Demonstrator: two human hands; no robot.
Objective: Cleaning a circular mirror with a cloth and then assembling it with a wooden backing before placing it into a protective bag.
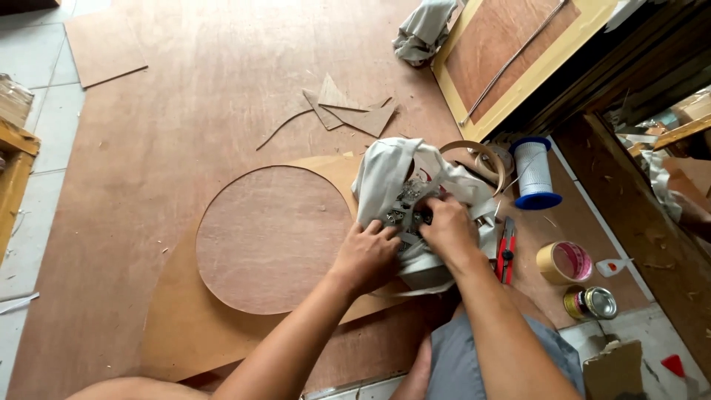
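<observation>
Hardware is what I would worry about first: both hands are buried in the mouth of a pale cloth bag (400, 185) lying on the plywood floor (192, 96), and small metal fittings (407, 204) glint in the opening. The left hand (368, 255) has its fingers curled over the near edge of the cloth, pressing it down, while the right hand (449, 230) is closed around something inside; I cannot tell what it pinches. If the cloth slips, those little pieces could spill and scatter across the floor, or roll under the round wooden disc (270, 237) just left of the bag. On the right side things are crowded: a red utility knife (506, 250) lies just beside the right wrist, and a careless sweep of that arm could catch it. Near it sit a roll of tape (564, 262), a small tin (590, 302) and a blue-ended spool of white thread (534, 174), any of which could be knocked over. A coil of thin edge banding (481, 159) touches the bag at the back. Open room lies to the left and ahead, past the triangular offcuts (352, 111); the dark bench edge (629, 200) closes off the right.
</observation>
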